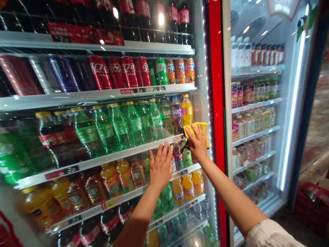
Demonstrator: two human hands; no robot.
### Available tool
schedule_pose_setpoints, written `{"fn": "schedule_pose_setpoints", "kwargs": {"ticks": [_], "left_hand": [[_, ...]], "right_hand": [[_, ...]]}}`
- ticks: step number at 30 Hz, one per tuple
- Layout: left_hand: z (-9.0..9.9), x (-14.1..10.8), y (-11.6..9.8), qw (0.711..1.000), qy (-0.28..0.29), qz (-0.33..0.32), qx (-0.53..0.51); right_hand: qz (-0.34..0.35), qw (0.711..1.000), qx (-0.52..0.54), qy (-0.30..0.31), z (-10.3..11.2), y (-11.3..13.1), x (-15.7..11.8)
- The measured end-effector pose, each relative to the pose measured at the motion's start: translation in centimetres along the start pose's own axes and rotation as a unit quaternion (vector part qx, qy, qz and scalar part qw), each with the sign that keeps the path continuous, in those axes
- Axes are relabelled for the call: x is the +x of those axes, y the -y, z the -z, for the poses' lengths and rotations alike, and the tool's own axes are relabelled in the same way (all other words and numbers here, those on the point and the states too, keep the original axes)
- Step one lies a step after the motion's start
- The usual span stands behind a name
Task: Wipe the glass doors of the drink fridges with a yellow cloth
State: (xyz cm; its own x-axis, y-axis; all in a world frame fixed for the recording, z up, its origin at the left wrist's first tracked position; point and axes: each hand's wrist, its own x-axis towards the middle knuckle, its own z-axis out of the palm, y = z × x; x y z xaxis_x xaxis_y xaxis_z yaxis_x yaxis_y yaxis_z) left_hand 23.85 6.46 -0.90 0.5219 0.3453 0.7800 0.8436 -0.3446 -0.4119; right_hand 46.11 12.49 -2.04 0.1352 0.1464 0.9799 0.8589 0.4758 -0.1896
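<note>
The right hand [197, 142] has its fingers over a yellow cloth [205, 128], holding it against the clear door of a red-edged glass drinks cooler [218, 103]. Lower left, the left hand [161, 166] faces the glass, fingers slightly spread. Inside, green plastic bottles [135, 124] stand below red metal cans [129, 72].

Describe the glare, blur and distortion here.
Head view: round lamp glints on the glass over the dark bottles on top, and a glaring light strip in the right-hand cooler; head view: smearing on the far-left green bottle and far-right shelves, cans at left stretched and leaning; head view: hands and yellow cloth fairly clear.
</note>
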Motion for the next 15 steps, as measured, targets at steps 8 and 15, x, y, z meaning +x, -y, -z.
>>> {"fn": "schedule_pose_setpoints", "kwargs": {"ticks": [8,15], "left_hand": [[-0.8,0.4,-1.1,1.000,0.006,-0.027,-0.005],[-1.6,1.9,-2.6,1.000,-0.009,-0.020,-0.010]], "right_hand": [[0.062,0.998,-0.003,-0.005,-0.7,-1.1,-3.4],[0.033,0.997,-0.024,-0.063,1.0,-6.0,-1.4]]}}
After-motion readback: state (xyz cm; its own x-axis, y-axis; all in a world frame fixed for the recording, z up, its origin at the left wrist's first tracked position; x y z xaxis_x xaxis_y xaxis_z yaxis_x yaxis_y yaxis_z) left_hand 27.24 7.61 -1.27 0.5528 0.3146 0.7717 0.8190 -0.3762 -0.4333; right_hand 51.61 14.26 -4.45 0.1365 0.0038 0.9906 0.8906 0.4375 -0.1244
